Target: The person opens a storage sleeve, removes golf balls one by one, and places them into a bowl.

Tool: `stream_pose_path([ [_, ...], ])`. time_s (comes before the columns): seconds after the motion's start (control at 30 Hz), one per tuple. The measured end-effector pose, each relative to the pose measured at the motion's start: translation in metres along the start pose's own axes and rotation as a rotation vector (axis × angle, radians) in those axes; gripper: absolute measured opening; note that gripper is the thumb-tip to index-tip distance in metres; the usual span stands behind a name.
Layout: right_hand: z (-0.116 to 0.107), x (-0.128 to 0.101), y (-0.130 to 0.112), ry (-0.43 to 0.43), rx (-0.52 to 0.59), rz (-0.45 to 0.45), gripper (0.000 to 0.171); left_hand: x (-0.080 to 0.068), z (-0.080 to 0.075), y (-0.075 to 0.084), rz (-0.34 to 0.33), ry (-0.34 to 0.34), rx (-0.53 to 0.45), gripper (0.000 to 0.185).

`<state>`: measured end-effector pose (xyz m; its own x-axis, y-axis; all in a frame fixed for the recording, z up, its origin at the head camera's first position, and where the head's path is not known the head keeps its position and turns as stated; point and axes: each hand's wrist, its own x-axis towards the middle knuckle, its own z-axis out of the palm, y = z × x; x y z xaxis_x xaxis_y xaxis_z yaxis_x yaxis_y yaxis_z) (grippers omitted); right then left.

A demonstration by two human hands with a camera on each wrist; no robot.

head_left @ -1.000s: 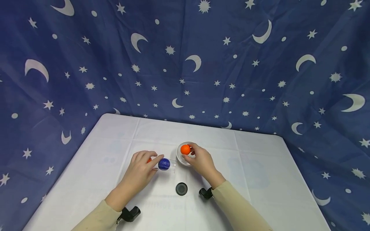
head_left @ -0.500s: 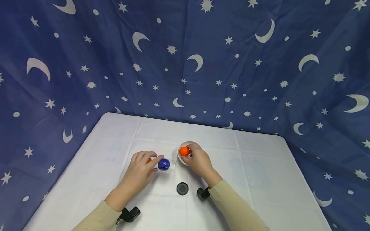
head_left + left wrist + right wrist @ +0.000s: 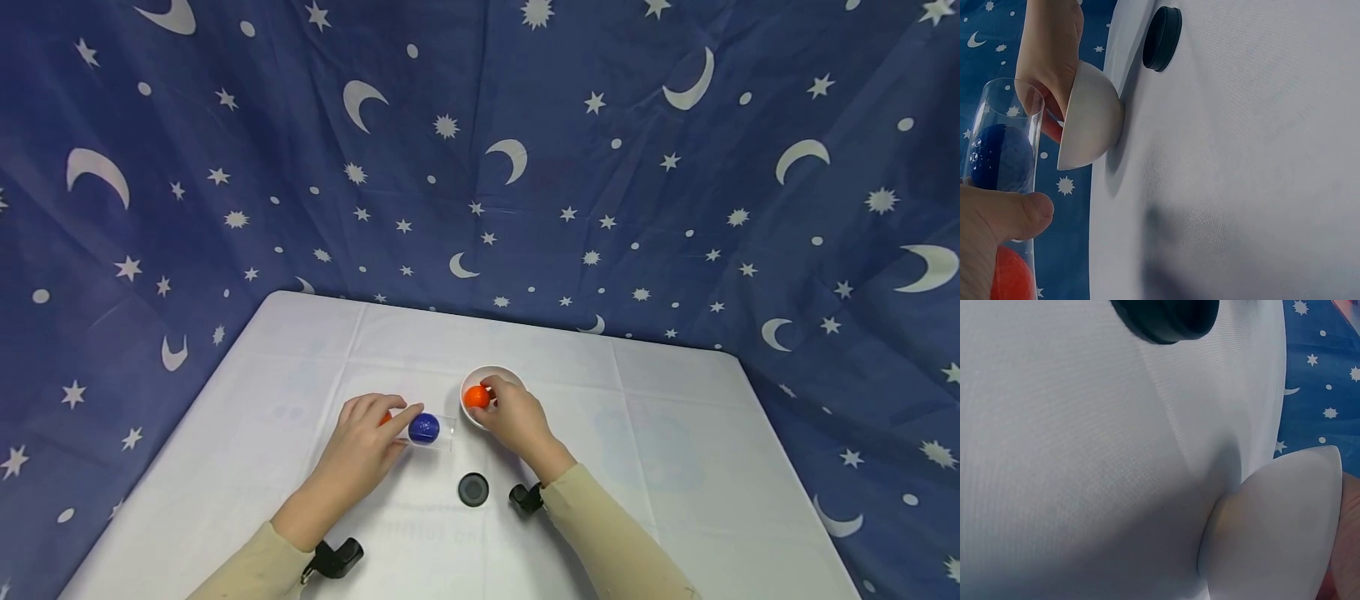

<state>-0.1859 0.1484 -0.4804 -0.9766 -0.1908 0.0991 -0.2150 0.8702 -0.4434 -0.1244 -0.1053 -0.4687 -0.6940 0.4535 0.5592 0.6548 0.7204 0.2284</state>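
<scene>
On the white table (image 3: 660,392), the left hand (image 3: 360,450) grips a clear tube (image 3: 431,431) lying flat, open end toward the bowl (image 3: 502,372), with a blue ball (image 3: 423,427) inside. The right hand (image 3: 517,419) pinches an orange ball (image 3: 476,397) in the bowl. The left wrist view shows another orange ball (image 3: 1013,275) deeper in the tube, mostly hidden from the head camera.

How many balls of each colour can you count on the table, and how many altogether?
Orange balls: 2, one held by the right hand in the white bowl, one behind the left hand in the clear tube.
Blue balls: 1, in the tube.
Total: 3.
</scene>
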Motion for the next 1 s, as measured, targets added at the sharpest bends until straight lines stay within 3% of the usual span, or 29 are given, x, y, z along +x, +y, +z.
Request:
stream_pose_path([
  [0.3, -0.018, -0.008, -0.004, 0.011, 0.053, -0.034, 0.038, 0.002, 0.002, 0.0, 0.015, 0.019, -0.01, 0.054],
  [0.53, -0.041, -0.024, -0.008, 0.017, 0.158, -0.073, 0.044, 0.004, 0.002, 0.001, 0.016, 0.018, -0.008, 0.055],
  [0.77, -0.05, -0.037, -0.008, 0.036, 0.233, -0.085, 0.043, 0.005, 0.001, 0.001, 0.022, 0.023, -0.006, 0.055],
  [1.0, -0.05, -0.049, -0.005, 0.017, 0.452, -0.132, 0.04, 0.006, 0.003, 0.003, 0.032, 0.011, -0.009, 0.054],
])
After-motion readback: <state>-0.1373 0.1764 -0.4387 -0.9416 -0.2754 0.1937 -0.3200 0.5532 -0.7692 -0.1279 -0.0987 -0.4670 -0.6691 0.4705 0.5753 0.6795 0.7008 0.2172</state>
